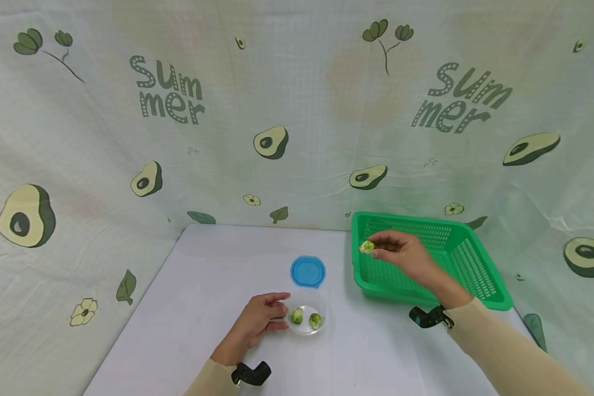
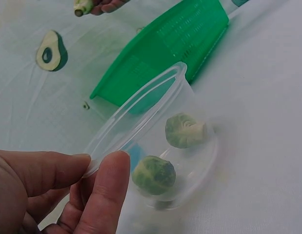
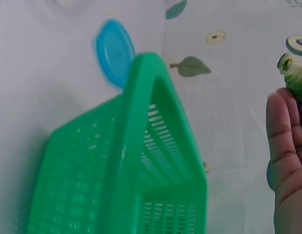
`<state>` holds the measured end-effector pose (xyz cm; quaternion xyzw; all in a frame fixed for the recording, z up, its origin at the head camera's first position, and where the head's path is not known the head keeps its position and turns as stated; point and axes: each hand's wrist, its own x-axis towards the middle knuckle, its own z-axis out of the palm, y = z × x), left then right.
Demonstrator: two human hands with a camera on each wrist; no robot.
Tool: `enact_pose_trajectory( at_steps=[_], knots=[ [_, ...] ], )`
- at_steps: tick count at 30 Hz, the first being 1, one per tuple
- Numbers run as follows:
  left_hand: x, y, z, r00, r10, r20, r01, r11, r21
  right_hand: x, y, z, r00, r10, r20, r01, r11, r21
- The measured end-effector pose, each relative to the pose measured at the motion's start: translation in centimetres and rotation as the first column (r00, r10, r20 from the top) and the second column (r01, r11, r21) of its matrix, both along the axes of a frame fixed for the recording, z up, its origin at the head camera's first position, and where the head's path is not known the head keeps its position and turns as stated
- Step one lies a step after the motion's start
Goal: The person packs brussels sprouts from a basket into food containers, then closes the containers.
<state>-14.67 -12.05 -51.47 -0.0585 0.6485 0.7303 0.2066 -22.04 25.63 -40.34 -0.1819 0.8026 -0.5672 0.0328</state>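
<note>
A clear plastic tub (image 1: 323,307) stands on the table with two Brussels sprouts (image 1: 297,315) inside. My left hand (image 1: 261,319) pinches its rim between thumb and fingers, as the left wrist view shows close up. Over the left side of a green basket (image 1: 480,264), my right hand (image 1: 401,254) holds another Brussels sprout (image 1: 367,247) by the fingertips. That sprout's cut stem shows in the right wrist view, where the sprout (image 3: 293,73) is partly cropped by the frame edge. The part of the basket floor under my right hand and forearm is hidden.
A round blue lid (image 1: 308,271) lies flat just behind the tub, left of the basket. The white table (image 1: 227,264) ends at a hanging cloth (image 1: 307,187) printed with avocados, which rises at the back and along both sides.
</note>
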Motion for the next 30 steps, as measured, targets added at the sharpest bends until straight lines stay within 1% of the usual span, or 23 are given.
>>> enact_pose_trajectory(
  at_steps=[5,9,16,19,26,30],
  knots=[
    [-0.1,0.0,-0.1,1.0,0.002,0.0,-0.002,1.0,-0.001,1.0,-1.2,-0.1,1.0,-0.002,-0.007,0.002,1.0,-0.021],
    [-0.1,-0.1,-0.2,1.0,0.003,0.0,-0.003,1.0,-0.003,1.6,-2.3,-0.6,0.999,0.005,-0.053,-0.007,0.999,-0.04],
    [-0.1,-0.1,-0.2,1.0,0.0,-0.003,0.0,1.0,-0.001,2.4,-4.3,-2.0,0.992,0.004,-0.125,-0.015,0.997,-0.08],
    [-0.1,-0.1,-0.1,1.0,-0.002,-0.003,0.002,1.0,0.002,2.7,-5.2,-2.5,0.993,-0.002,-0.119,-0.01,0.995,-0.097],
    [0.0,-0.1,-0.1,1.0,0.003,-0.009,-0.003,1.0,-0.004,3.7,-7.0,-3.1,0.998,0.019,-0.058,-0.027,0.991,-0.132],
    [-0.1,-0.1,-0.2,1.0,0.004,-0.011,-0.004,1.0,0.001,4.2,-7.9,-4.0,0.999,0.026,-0.036,-0.03,0.99,-0.135]
  ],
)
